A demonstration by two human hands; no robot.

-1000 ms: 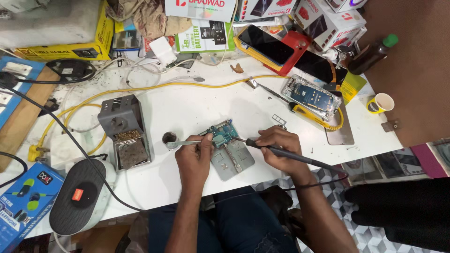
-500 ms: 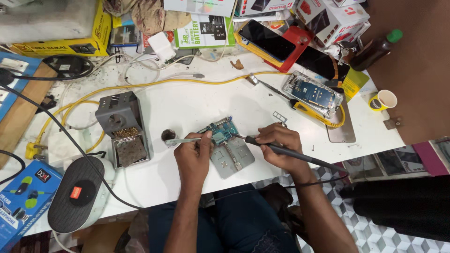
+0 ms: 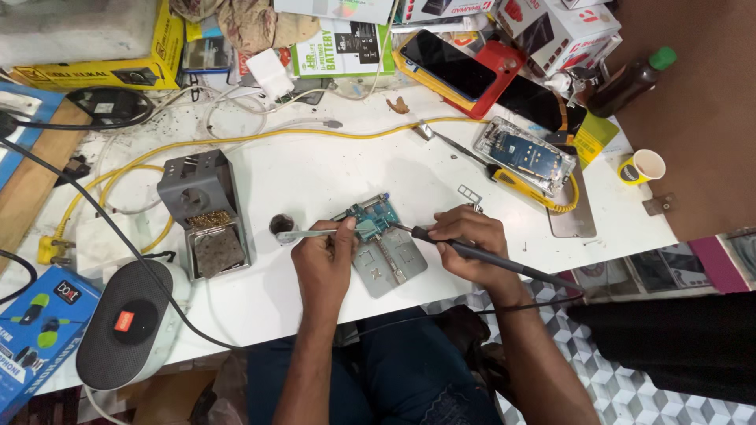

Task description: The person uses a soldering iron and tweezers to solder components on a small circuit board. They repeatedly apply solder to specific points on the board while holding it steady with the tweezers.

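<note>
A small blue-green circuit board (image 3: 368, 220) lies on a grey metal holder plate (image 3: 391, 264) at the near edge of the white table (image 3: 331, 169). My left hand (image 3: 323, 264) grips metal tweezers (image 3: 303, 234), their tips pointing at the board. My right hand (image 3: 466, 244) holds a black soldering iron (image 3: 472, 253) like a pen, its tip touching the board's right side. The iron's cable runs off to the right.
A grey soldering stand with brass wool (image 3: 205, 212) and a small round pot (image 3: 281, 225) sit left of my hands. A yellow cable (image 3: 236, 140), an opened phone (image 3: 524, 153), a paper cup (image 3: 644, 166), a brown bottle (image 3: 630, 77), a round speaker (image 3: 126, 323) and boxes crowd the table.
Both hands stay on the board with tweezers and iron. The view has shifted slightly, nothing else moved.
</note>
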